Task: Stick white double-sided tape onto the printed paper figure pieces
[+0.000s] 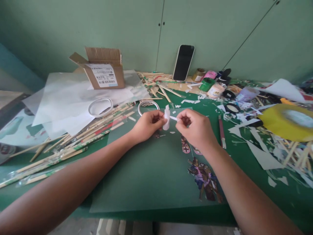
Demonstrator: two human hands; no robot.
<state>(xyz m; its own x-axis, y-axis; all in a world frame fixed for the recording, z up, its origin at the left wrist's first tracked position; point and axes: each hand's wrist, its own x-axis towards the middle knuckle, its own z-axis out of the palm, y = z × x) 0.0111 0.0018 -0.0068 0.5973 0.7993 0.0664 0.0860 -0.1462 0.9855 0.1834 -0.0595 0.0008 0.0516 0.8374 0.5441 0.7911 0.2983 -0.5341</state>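
The left hand (148, 125) grasps a white piece (167, 119) between thumb and fingers, above the middle of the surface (210, 112). The piece stands nearly upright, with a narrow top and a broader body. The right hand (195, 127) has its fingers pinched on a thin white strip (173, 118), which points toward the piece; whether the two touch, I cannot tell.

Below the hands, a clear sheet (137, 182) covers the near part of the surface. On it, near the right forearm, lies a jagged dark cluster (204, 178) with purple patches. Patterned strips (185, 145) lie partly hidden under the right hand.

A silver ring (139, 109) lies just beyond the left hand, and another ring (97, 116) lies farther left, on white paper (62, 98). An open box (104, 75) with a printed label stands at the back of that paper. Wooden sticks (80, 140), some in clear wrappers, spread slantwise across the left side.

At the back, a phone (184, 62) leans against the green wall (137, 29). To its right are a brown jar (199, 75), a green jar (206, 84) and a pale jar (216, 90). A knife (221, 132) lies beside the right hand, and white scraps (262, 155) lie farther right, near a roll of yellow tape (274, 122).
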